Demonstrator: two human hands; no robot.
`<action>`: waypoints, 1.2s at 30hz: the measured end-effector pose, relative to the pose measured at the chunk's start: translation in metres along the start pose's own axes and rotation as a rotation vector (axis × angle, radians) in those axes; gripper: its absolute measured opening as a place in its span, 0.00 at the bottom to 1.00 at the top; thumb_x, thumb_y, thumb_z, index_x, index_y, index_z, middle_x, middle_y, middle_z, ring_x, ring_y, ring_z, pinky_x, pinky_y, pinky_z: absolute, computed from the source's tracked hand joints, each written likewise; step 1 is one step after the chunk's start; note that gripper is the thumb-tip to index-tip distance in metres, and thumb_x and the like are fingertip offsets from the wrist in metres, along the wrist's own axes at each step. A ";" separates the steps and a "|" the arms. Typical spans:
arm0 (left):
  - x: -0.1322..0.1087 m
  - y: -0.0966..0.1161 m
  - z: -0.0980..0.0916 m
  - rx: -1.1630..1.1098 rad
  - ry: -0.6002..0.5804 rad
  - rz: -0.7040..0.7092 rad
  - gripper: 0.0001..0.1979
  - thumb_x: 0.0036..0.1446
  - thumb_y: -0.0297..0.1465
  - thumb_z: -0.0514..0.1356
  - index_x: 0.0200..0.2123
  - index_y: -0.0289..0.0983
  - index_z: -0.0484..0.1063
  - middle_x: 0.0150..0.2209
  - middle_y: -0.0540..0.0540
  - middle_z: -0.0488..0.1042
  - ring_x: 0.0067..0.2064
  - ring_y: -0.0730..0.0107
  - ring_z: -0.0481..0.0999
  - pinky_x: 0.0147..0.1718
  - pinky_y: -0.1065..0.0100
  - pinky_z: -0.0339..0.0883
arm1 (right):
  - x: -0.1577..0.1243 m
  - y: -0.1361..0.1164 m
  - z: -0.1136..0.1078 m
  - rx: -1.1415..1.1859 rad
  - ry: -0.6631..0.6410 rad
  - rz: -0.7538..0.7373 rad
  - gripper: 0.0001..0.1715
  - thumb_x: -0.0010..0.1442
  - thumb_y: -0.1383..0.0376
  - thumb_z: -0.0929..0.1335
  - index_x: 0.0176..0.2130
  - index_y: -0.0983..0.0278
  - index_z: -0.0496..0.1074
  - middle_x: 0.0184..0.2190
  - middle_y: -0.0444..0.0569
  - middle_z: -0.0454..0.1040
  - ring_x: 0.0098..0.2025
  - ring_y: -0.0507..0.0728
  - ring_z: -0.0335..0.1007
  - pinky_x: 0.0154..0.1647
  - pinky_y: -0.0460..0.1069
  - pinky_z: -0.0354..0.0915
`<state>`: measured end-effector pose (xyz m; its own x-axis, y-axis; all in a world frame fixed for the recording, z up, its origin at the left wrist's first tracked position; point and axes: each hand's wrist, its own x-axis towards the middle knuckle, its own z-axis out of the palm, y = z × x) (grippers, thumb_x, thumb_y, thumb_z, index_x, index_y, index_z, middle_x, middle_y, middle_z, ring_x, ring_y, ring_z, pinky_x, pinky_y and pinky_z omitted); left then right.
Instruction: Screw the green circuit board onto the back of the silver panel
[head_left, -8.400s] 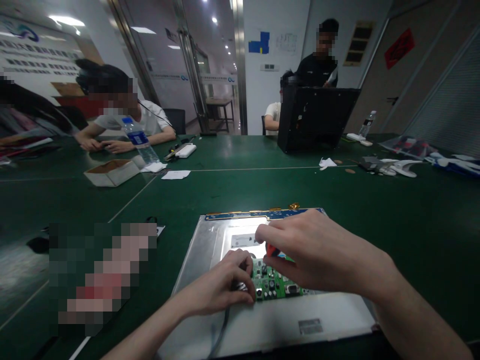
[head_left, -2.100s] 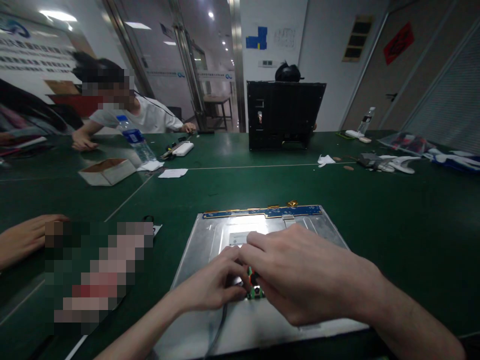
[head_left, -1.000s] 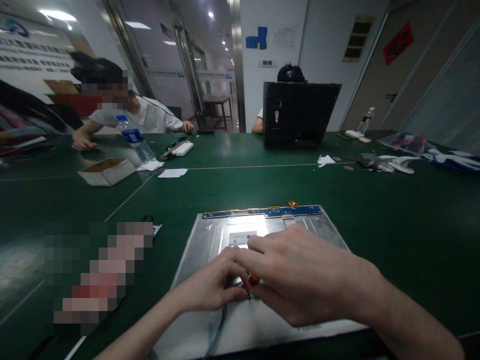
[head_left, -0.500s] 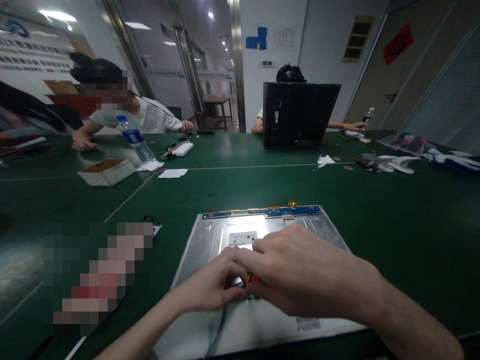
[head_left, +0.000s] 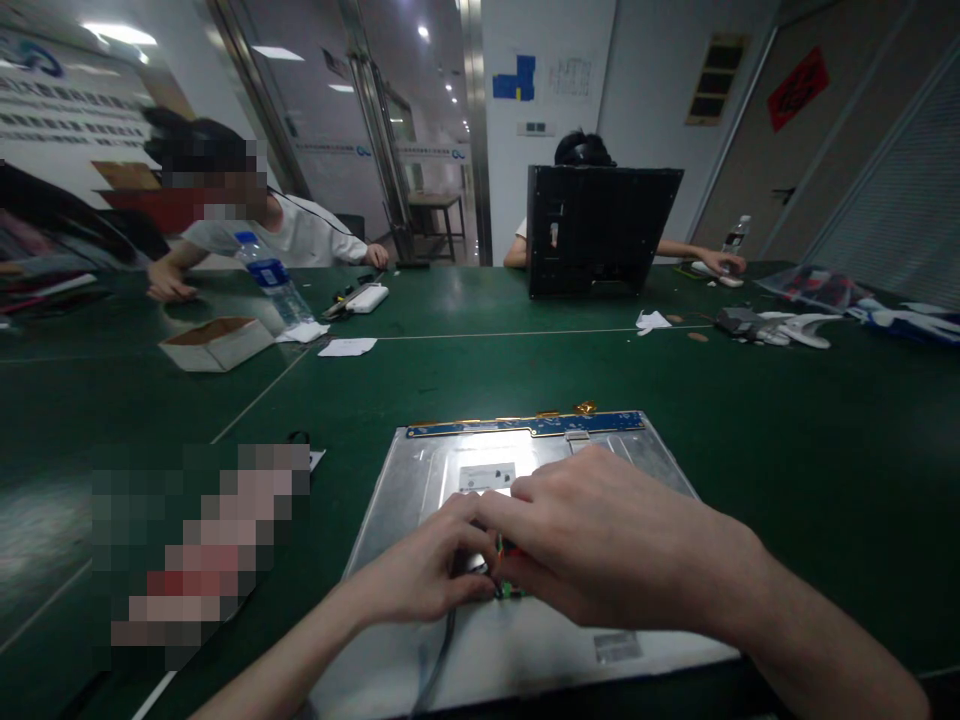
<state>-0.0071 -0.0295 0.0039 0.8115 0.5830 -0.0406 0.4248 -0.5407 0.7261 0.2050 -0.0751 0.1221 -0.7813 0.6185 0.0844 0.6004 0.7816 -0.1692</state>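
A flat metal-backed display panel (head_left: 375, 510) lies on the table in front of me, a blue circuit strip (head_left: 495, 427) along its far edge. Over its middle my two hands meet, fingertips almost touching. My left hand (head_left: 427, 565) is closed in a pinch at the end of a dark cable (head_left: 444, 655), where something silvery shows. My right hand (head_left: 600, 535) is closed as well, its fingers bent down over a small green circuit board (head_left: 513, 590). Something red shows under those fingers, mostly hidden, and I cannot make out what it is.
On the green table (head_left: 480, 375) are an open box (head_left: 217, 345), a water bottle (head_left: 270, 275) and paper scraps. A blurred-out item (head_left: 217, 540) lies to my left. Across from me, one person (head_left: 277, 230) sits at left, another behind a black monitor (head_left: 604, 230).
My right fingers have shifted slightly, and more of the green board shows beneath them. The left hand stays almost in place. The far person's hand at right has lowered slightly beside the bottle.
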 end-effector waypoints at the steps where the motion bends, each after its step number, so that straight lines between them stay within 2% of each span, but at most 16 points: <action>1: 0.000 0.000 0.000 -0.004 0.002 0.002 0.06 0.53 0.32 0.64 0.36 0.39 0.77 0.42 0.45 0.73 0.49 0.53 0.69 0.51 0.56 0.64 | 0.000 0.000 -0.001 0.003 0.000 0.003 0.09 0.64 0.64 0.63 0.44 0.65 0.67 0.32 0.47 0.75 0.28 0.52 0.66 0.24 0.49 0.50; 5: 0.000 0.002 0.000 -0.009 0.003 0.012 0.05 0.54 0.32 0.64 0.36 0.40 0.78 0.46 0.45 0.72 0.49 0.55 0.69 0.51 0.56 0.64 | -0.003 0.001 -0.004 0.031 -0.016 -0.017 0.09 0.59 0.65 0.66 0.40 0.66 0.67 0.34 0.49 0.73 0.29 0.52 0.64 0.24 0.48 0.53; 8: 0.000 0.002 0.000 -0.007 0.004 0.009 0.05 0.54 0.32 0.64 0.35 0.40 0.78 0.44 0.45 0.72 0.48 0.55 0.69 0.51 0.56 0.64 | -0.002 0.001 -0.004 0.021 -0.005 -0.034 0.09 0.57 0.66 0.66 0.39 0.67 0.67 0.34 0.48 0.72 0.28 0.52 0.62 0.22 0.48 0.52; 11: 0.000 0.002 0.000 0.012 0.004 0.002 0.04 0.54 0.31 0.64 0.34 0.39 0.77 0.42 0.45 0.72 0.49 0.54 0.68 0.51 0.55 0.63 | -0.001 0.001 -0.001 0.004 0.021 -0.031 0.09 0.60 0.66 0.65 0.42 0.66 0.67 0.34 0.48 0.73 0.28 0.52 0.62 0.22 0.49 0.50; 17: 0.000 0.003 0.000 0.044 0.006 -0.005 0.03 0.51 0.28 0.64 0.32 0.39 0.76 0.40 0.47 0.71 0.48 0.55 0.68 0.52 0.55 0.61 | 0.001 0.004 0.002 -0.025 0.030 0.003 0.07 0.64 0.63 0.63 0.39 0.64 0.68 0.31 0.46 0.73 0.27 0.52 0.61 0.24 0.49 0.49; 23: -0.001 0.000 0.001 0.027 -0.010 0.010 0.05 0.53 0.28 0.65 0.34 0.41 0.78 0.42 0.47 0.72 0.47 0.58 0.68 0.50 0.58 0.61 | -0.003 0.006 -0.003 0.032 -0.023 -0.036 0.07 0.57 0.66 0.66 0.39 0.65 0.68 0.34 0.46 0.72 0.29 0.52 0.62 0.24 0.48 0.51; 26: -0.001 0.000 0.001 0.041 -0.019 -0.006 0.05 0.51 0.26 0.66 0.33 0.41 0.79 0.39 0.48 0.72 0.46 0.59 0.68 0.49 0.59 0.61 | -0.004 0.006 -0.003 0.028 -0.025 -0.039 0.07 0.56 0.67 0.67 0.38 0.64 0.66 0.33 0.45 0.72 0.29 0.51 0.61 0.24 0.48 0.51; 36: 0.004 0.000 0.001 0.036 -0.046 0.056 0.04 0.52 0.25 0.63 0.29 0.39 0.78 0.32 0.51 0.73 0.38 0.66 0.70 0.39 0.67 0.63 | -0.004 0.003 -0.001 -0.017 -0.031 0.012 0.07 0.65 0.63 0.62 0.40 0.63 0.68 0.28 0.44 0.73 0.25 0.51 0.60 0.24 0.49 0.48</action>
<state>-0.0037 -0.0279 0.0034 0.8519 0.5227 -0.0326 0.3912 -0.5937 0.7032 0.2102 -0.0752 0.1219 -0.7790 0.6248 0.0524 0.6121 0.7759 -0.1531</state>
